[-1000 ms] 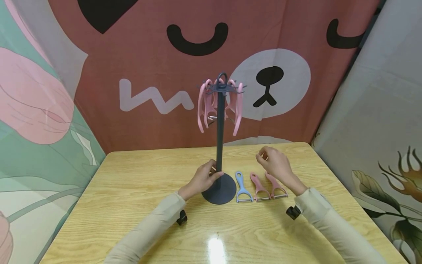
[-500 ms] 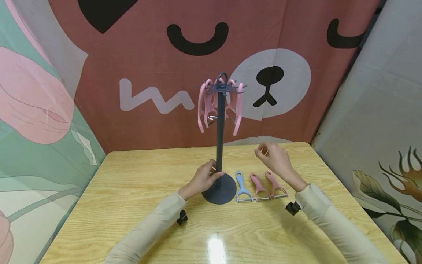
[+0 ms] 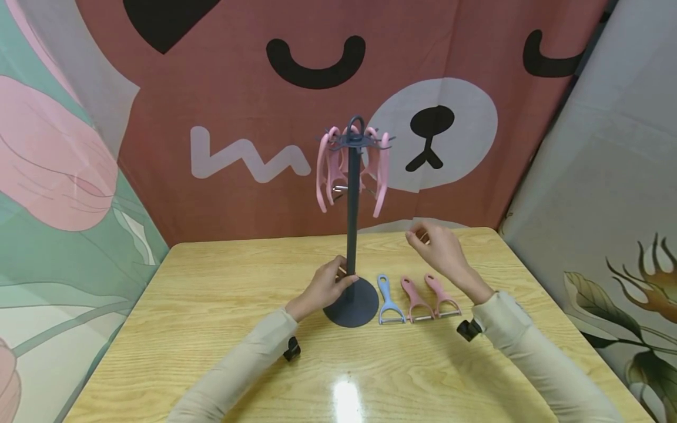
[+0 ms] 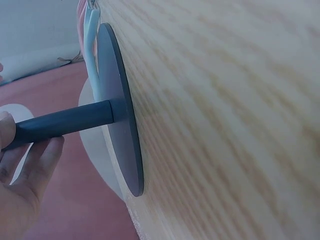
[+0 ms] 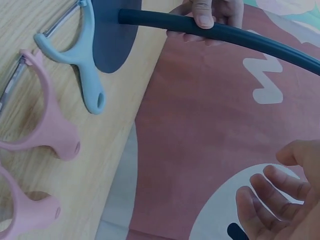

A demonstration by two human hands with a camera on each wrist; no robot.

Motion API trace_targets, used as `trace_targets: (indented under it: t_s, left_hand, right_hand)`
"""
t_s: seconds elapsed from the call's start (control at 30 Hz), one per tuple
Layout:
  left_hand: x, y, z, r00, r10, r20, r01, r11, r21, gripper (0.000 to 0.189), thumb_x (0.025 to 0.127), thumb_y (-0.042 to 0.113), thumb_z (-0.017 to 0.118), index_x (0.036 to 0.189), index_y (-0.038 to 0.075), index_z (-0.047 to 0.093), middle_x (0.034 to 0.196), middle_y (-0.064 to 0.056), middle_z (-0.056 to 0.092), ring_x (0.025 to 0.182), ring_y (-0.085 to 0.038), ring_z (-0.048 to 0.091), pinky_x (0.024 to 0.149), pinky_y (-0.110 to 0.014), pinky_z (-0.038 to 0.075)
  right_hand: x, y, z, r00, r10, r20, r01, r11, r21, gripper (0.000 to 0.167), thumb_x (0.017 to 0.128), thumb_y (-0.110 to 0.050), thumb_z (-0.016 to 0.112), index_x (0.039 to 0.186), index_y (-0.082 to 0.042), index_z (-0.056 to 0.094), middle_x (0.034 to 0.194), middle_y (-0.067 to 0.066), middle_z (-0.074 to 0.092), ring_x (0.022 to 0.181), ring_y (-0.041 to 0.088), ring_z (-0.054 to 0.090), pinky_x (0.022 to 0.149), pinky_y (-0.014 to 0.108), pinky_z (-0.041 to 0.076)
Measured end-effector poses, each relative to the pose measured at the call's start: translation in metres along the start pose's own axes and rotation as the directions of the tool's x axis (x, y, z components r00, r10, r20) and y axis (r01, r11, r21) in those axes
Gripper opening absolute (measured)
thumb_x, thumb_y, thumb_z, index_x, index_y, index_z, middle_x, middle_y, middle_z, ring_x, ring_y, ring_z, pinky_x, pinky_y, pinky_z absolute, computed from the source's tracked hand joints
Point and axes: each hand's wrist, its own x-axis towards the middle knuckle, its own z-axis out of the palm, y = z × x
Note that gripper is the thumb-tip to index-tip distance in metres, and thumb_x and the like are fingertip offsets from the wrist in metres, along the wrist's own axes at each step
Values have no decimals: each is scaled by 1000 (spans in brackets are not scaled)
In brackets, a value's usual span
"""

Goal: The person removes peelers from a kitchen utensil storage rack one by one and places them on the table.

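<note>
A dark upright stand (image 3: 353, 205) with a round base rises from the table, and several pink peelers (image 3: 321, 176) hang from the hooks at its top. My left hand (image 3: 319, 289) holds the pole just above the base; in the left wrist view, thumb and fingers (image 4: 47, 155) lie on either side of it. My right hand (image 3: 443, 251) hovers, loosely curled and holding nothing, behind and above the peelers on the table. There, right of the base, lie a blue peeler (image 3: 386, 292) and two pink ones, the middle peeler (image 3: 415, 295) and the rightmost peeler (image 3: 438, 288).
The wooden table (image 3: 227, 294) reaches back to a printed cloth (image 3: 238, 106) with a bear face. Patterned cloths also hang at the left and right sides. A small black device (image 3: 468, 330) is at the right wrist, and a similar one (image 3: 292, 349) at the left.
My right hand has risen a little and drifted slightly left, away from the rightmost pink peeler, whose handle now shows fully. The left hand and the stand stay in place.
</note>
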Motion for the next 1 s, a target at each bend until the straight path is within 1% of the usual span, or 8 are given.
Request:
trace_targets:
  t_s: [0.2,0.43,0.7,0.8,0.9,1.0]
  left_hand:
    - [0,-1,1,1000,6,-4,-6,1000,7,20,98,18,64,111,6,56,99,-5,63,85,-16,67,67,-24,55]
    - [0,0,0,1000,9,-1,-9,1000,-1,19,98,18,65,110,6,55,99,-5,63,84,-16,67,66,-25,55]
    - [0,-1,0,1000,25,3,-25,1000,-7,19,98,19,64,110,6,55,99,-5,63,83,-15,67,66,-25,55]
    - [-1,-1,0,1000,31,0,-31,1000,-6,19,98,18,64,110,6,55,99,-6,63,84,-16,68,67,-25,55]
    - [-1,-1,0,1000,26,-3,-26,1000,-1,19,98,18,64,110,6,55,99,-6,64,84,-16,68,67,-24,55]
    - [0,-1,1,1000,17,-3,-17,1000,1,20,97,17,65,110,6,55,99,-5,64,84,-15,68,67,-24,55]
  right_hand:
    - [3,-6,-2,998,-39,-41,41,998,49,13,99,-17,63,103,-5,68,86,6,66,73,22,64,62,40,51]
    - [6,-11,-4,991,-86,-100,96,990,102,18,101,-16,60,107,-1,68,91,8,65,77,21,63,68,40,56]
    - [9,-16,-6,985,-96,-144,115,985,130,18,101,-18,60,105,-2,68,92,8,66,79,20,63,68,38,54]
    - [11,-18,-6,979,-105,-173,131,981,146,18,102,-17,59,105,-2,68,92,9,67,80,21,64,68,38,54]
    - [13,-21,-7,972,-119,-201,154,973,170,17,102,-16,59,105,-1,68,92,10,67,81,23,65,67,39,54]
    - [16,-25,-8,964,-131,-232,176,967,186,17,101,-15,59,105,-1,68,95,11,67,84,25,66,69,40,55]
